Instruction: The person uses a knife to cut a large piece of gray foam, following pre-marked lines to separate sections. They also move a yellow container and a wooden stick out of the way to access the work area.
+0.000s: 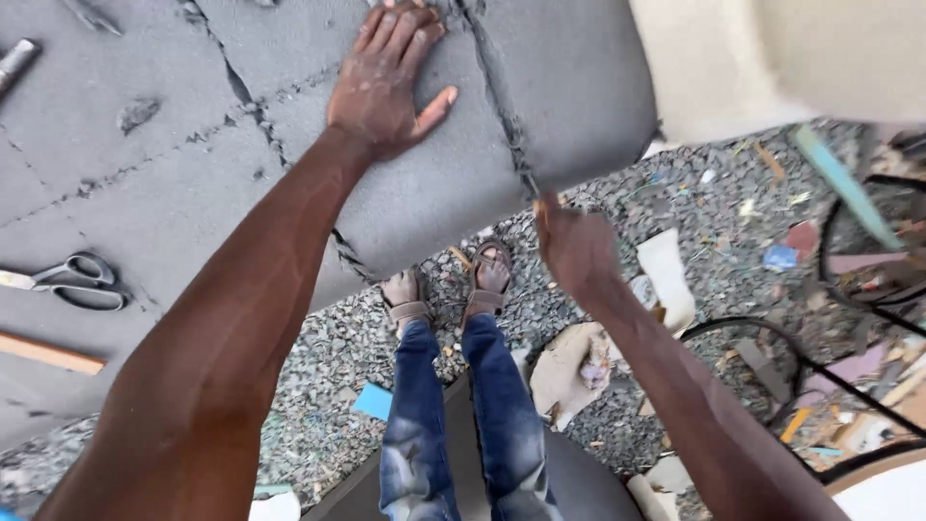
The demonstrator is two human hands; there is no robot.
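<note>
Ground: gravel floor (675, 203) littered with cardboard scraps, paper bits and coloured offcuts; I see my own sandalled feet (453, 289) and blue jeans below.

Work surface: a large grey fabric-covered panel (569, 87) fills the upper left, and I cannot tell what carries it.

Seams: rough dark stitch lines (497, 87) cross the grey cloth, one running down to the panel's lower edge near my right hand.

Left hand (386, 77): laid flat on the panel, palm down, fingers spread, thumb out to the side, pressing the cloth and gripping nothing.

Right hand (577, 246): just off the panel's lower edge, blurred; its grip looks pressed together around something thin at the end of the seam, though I cannot make out what it pinches.

Scissors (72, 280): lying on the grey cloth at far left, well apart from both hands, untouched.

Wooden strip (48, 352): on the panel's edge below the scissors.

Metal tool (14, 63): top left corner, only partly in view.

Right side: black wire frames (868, 241) and a pale cushion (733, 58) above them.

Progress, as I judge it: several seams already lie stitched across the cloth, and the line by my right hand reaches the edge; whether more stitching is left I cannot tell.
</note>
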